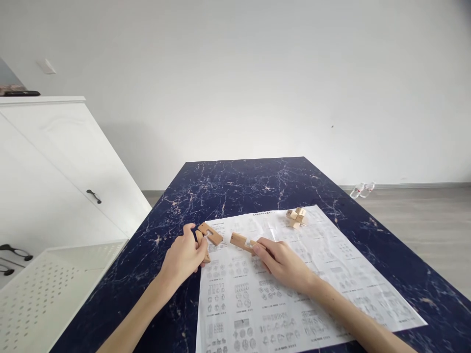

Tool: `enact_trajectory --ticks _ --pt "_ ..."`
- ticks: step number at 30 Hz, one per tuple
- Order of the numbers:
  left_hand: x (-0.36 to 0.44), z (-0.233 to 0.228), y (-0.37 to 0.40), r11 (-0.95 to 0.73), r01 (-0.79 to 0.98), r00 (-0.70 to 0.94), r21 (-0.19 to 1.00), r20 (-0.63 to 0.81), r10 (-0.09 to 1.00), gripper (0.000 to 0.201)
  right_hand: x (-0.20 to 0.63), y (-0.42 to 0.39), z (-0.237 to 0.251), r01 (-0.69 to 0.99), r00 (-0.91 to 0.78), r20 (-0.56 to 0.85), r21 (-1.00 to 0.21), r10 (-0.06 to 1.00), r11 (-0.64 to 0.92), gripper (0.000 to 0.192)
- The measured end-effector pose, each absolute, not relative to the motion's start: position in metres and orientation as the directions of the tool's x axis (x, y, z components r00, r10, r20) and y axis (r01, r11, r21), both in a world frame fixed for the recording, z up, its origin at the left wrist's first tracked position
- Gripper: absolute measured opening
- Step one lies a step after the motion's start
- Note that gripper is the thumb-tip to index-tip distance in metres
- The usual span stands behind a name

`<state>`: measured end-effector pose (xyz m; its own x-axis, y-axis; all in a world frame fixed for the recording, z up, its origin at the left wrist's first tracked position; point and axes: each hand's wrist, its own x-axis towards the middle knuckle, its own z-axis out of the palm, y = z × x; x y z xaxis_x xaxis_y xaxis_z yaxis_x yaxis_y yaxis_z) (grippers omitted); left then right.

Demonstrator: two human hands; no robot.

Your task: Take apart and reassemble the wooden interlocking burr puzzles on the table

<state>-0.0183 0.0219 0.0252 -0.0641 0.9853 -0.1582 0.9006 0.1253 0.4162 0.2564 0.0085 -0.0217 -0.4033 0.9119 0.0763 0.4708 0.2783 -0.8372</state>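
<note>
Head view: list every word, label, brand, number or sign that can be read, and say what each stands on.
Nothing is legible.
Printed sheet: title and captions, too small and blurred.
Notched wooden piece at the left hand: dark mark, too small.
Wooden piece at the right hand: dark mark, too small.
Wooden burr puzzle: dark marks, too small.
Plastic bottles: labels, too blurred.
</note>
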Motion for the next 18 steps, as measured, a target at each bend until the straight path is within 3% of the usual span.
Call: enact_trajectory --ticks 14,16,18 --pt "-0.005 0.027 0.025 0.124 0.973 -0.1 0.195 -0.128 0.987 0.055 0.256 0.009 -0.024 0.466 -0.415 0.079 -0.837 0.906 0.287 0.046" --pt "-0.003 0.031 0.017 0.067 0.982 -0.056 0.175 -0.064 0.996 0.049 0.255 0.009 -0.023 0.461 -0.417 0.086 -0.838 0.905 0.291 0.047" --pt "-0.002 0.035 0.007 -0.179 0.967 0.16 0.183 0.113 0.981 0.038 0.256 0.008 -0.02 0.445 -0.423 0.092 -0.846 0.901 0.295 0.048"
